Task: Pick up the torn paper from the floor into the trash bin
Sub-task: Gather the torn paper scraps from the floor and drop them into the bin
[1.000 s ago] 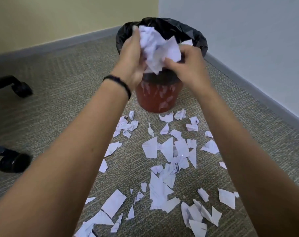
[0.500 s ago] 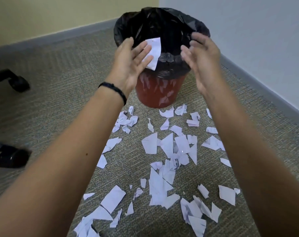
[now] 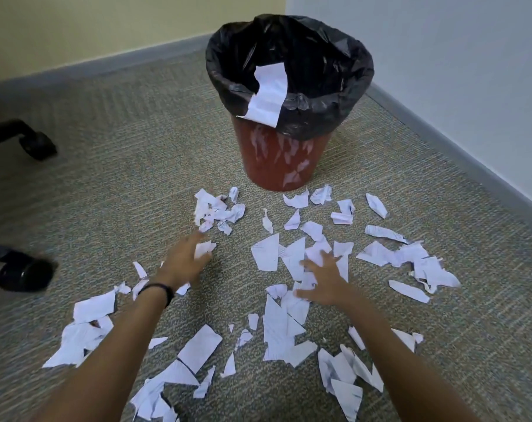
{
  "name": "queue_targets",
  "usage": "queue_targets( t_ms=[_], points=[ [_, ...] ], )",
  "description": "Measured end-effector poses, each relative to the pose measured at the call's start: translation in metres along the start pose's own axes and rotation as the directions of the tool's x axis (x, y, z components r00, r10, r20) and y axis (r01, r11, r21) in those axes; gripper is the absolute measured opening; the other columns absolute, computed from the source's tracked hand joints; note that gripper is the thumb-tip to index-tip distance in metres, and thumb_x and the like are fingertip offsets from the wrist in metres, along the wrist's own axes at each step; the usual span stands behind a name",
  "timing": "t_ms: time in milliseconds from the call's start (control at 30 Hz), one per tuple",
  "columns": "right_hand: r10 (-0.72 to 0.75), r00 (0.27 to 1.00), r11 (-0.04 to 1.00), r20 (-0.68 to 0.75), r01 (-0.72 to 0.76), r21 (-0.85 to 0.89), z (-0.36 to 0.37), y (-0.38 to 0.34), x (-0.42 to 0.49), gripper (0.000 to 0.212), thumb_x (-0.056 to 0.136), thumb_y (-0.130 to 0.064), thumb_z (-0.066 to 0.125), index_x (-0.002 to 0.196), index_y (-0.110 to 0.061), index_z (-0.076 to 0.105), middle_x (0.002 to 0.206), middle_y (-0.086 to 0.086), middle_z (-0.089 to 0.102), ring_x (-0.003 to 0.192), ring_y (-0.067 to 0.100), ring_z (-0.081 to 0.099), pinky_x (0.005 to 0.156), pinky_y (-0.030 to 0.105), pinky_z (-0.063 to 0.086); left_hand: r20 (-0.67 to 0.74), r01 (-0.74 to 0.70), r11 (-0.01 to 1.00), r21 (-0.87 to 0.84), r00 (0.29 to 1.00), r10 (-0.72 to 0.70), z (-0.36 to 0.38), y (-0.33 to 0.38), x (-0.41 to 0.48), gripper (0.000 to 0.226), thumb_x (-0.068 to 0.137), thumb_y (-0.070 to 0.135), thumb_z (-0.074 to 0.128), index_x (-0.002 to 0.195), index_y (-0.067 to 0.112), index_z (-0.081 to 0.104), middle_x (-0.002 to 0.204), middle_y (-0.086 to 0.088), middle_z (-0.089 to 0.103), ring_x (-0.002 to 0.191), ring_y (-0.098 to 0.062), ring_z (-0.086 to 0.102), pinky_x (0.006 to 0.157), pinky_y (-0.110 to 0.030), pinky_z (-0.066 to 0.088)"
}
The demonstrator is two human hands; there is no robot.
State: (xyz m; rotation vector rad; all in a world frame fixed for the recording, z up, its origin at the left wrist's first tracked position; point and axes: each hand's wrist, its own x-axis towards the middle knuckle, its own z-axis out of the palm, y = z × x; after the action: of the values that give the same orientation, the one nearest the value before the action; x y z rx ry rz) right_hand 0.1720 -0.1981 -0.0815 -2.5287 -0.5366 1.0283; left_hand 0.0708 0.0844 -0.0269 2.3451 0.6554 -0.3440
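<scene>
Both hands are down low by the floor. L hand reaches out over the carpet & its fingertips touch one small scrap. That hand is blurry, so I can't tell if it pinches the scrap or just rests on it. R hand has its fingers spread wide & holds nothing. It lies on top of the paper bits in the middle of the mess, w/ bits poking out past its fingers & by its wrist.

The paper bits lie all over the carpet: in front of the bin, between the 2 hands, beside both arms & down to the bottom edge. A clump sits just past the L hand. More bits spread off to the right.

The bin is red w/ a black bag in it. It stands upright in the corner, well past both hands. One long strip of paper hangs over its near rim, half in & half out. Inside the bin it's dark, so can't see what is in there. Pale shapes show on the red side; can't tell what they are.

A black band is on the L wrist. Two black chair wheels sit at the left, their legs cut off by the edge. The arms hide some bits.
</scene>
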Motion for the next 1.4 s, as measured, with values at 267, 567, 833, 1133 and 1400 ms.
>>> queue_targets(
  t_ms=[267, 567, 833, 1133, 1400],
  points=[
    [-0.05, 0.996, 0.975, 0.073, 0.065, -0.214, 0.011, -0.016, -0.019, 0.085, 0.08, -0.044, 0.068, 0.147, -0.031, 0.017, 0.157, 0.013, -0.013, 0.141, 0.047, -0.014, 0.108, 0.055, 0.028, 0.317, -0.018, 0.861, 0.509, 0.933, -0.168, 0.029, -0.071, -0.035, 0.109, 0.081, 0.043, 0.069, 0.15, 0.017, -0.012, 0.153, -0.019, -0.026, 0.145, -0.04, -0.012, 0.118, -0.047, 0.015],
    [-0.035, 0.999, 0.909, 0.01, 0.036, -0.415, 0.047, -0.043, -0.033, 0.072, 0.089, -0.019, 0.062, 0.146, -0.03, 0.018, 0.156, 0.019, -0.004, 0.142, 0.048, 0.001, 0.103, 0.048, 0.041, 0.18, -0.023, 0.845, 0.534, 0.98, -0.087, 0.032, -0.05, -0.034, 0.099, 0.089, 0.033, 0.061, 0.149, 0.02, -0.017, 0.145, -0.023, 0.024, 0.126, -0.04, 0.04, 0.1, -0.043, 0.042],
    [-0.083, 0.994, 0.881, -0.066, 0.042, -0.472, 0.061, -0.05, -0.034, 0.078, 0.085, 0.004, 0.056, 0.145, -0.029, 0.019, 0.149, 0.015, 0.018, 0.131, 0.04, 0.029, 0.086, 0.039, 0.052, 0.094, -0.035, 0.791, 0.611, 0.995, -0.028, 0.039, -0.042, -0.029, 0.073, 0.093, 0.024, 0.054, 0.151, 0.019, 0.009, 0.139, -0.018, 0.036, 0.125, -0.034, 0.043, 0.094, -0.04, 0.045],
    [-0.173, 0.982, 0.867, 0.081, 0.19, -0.46, 0.068, -0.055, -0.045, 0.065, 0.093, -0.01, 0.053, 0.146, -0.03, 0.021, 0.157, 0.012, 0.002, 0.143, 0.044, 0.004, 0.102, 0.05, 0.043, 0.238, -0.09, 0.821, 0.563, 0.97, -0.057, 0.033, -0.05, -0.035, 0.07, 0.095, 0.015, 0.049, 0.151, 0.029, 0.008, 0.156, -0.019, 0.002, 0.142, -0.038, 0.019, 0.109, -0.044, 0.033],
    [-0.252, 0.968, 0.844, 0.013, 0.226, -0.486, 0.06, -0.068, -0.054, 0.064, 0.082, 0.018, 0.044, 0.138, -0.013, 0.038, 0.152, 0.008, 0.021, 0.132, 0.034, 0.029, 0.088, 0.039, 0.051, 0.15, -0.122, 0.86, 0.495, 0.987, 0.054, 0.023, -0.059, -0.033, 0.048, 0.088, 0.005, 0.055, 0.134, 0.015, 0.045, 0.129, -0.014, 0.044, 0.114, -0.033, 0.053, 0.091, -0.039, 0.046]
  ],
)
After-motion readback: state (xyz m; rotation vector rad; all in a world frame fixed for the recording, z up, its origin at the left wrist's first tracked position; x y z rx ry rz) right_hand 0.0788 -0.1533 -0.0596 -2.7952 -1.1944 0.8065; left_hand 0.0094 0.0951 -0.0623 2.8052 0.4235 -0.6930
